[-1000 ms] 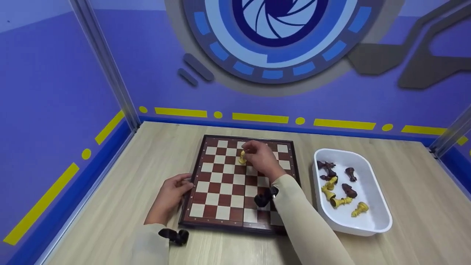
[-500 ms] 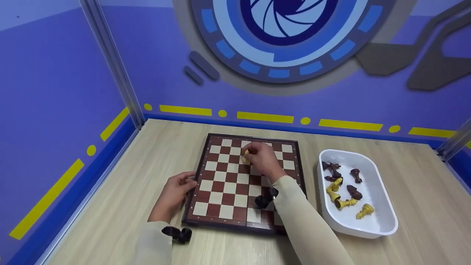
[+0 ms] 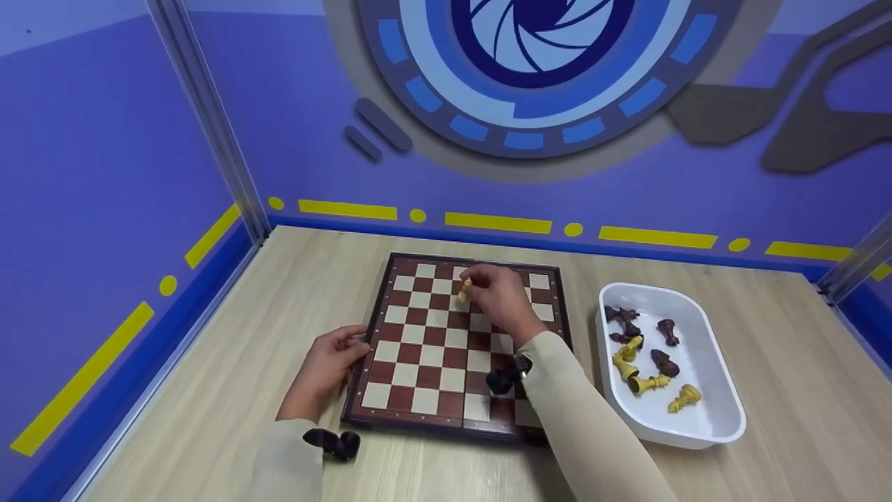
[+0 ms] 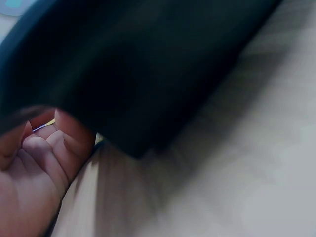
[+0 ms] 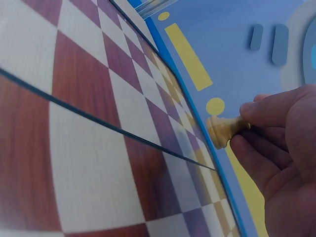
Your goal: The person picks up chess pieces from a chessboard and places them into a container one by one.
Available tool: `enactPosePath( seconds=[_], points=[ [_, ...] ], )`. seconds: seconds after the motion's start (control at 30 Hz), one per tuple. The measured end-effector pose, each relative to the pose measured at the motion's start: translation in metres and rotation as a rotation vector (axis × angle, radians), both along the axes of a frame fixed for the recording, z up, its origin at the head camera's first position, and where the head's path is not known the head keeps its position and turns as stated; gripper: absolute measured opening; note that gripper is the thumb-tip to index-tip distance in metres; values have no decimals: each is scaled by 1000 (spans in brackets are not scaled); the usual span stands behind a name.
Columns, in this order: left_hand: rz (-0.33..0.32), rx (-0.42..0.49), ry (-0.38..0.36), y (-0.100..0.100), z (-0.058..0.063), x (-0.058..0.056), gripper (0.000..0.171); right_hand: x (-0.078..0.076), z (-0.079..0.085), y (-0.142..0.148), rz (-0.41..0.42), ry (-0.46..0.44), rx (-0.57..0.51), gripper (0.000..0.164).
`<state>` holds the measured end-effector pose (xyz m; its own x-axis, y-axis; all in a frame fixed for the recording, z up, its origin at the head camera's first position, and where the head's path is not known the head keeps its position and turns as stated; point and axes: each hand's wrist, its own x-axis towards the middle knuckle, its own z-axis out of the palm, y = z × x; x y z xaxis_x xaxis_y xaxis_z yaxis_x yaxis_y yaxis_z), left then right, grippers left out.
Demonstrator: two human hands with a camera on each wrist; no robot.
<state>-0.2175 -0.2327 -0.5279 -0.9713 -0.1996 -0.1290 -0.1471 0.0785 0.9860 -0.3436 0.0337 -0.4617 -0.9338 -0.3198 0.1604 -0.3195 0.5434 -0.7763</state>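
Note:
In the head view a brown-and-white chessboard [image 3: 418, 335] lies on the table. My right hand [image 3: 498, 296] is over its far part, pinching a yellow chess piece [image 3: 465, 289] between thumb and fingers. The right wrist view shows the piece's round base [image 5: 217, 132] pointing away from the fingertips, with the piece tilted and seemingly just off the board; its top is hidden by the fingers. At the board's left edge my left hand [image 3: 327, 366] holds the rim with the thumb on the side. A dark shape [image 4: 138, 74] covers much of the left wrist view.
Right of the board stands a white tray [image 3: 721, 390] with several loose yellow pieces [image 3: 648, 383] and dark brown pieces [image 3: 665, 362]. Blue printed walls [image 3: 293, 125] close off the back and left of the wooden table [image 3: 230, 362].
The yellow piece stood upright on the board one second ago; now it is slightly raised and tilted in my right fingers. My left hand stays at the board's edge.

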Motion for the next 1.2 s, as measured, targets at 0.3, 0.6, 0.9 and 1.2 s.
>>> enactPosePath(
  seconds=[0.3, 0.6, 0.9, 1.2],
  points=[
    [-26, -27, 10, -1, -1, 1, 37, 6, 10, 15, 18, 10, 9, 19],
    [-23, -11, 0, -2, -3, 0, 37, 12, 18, 40, 27, 34, 26, 21],
    [-29, -41, 5, -4, -1, 1, 38, 15, 20, 59, -2, 51, 24, 21],
    [-38, -39, -1, -2, -2, -1, 37, 20, 20, 76, -27, 31, -17, 19]
  ],
)
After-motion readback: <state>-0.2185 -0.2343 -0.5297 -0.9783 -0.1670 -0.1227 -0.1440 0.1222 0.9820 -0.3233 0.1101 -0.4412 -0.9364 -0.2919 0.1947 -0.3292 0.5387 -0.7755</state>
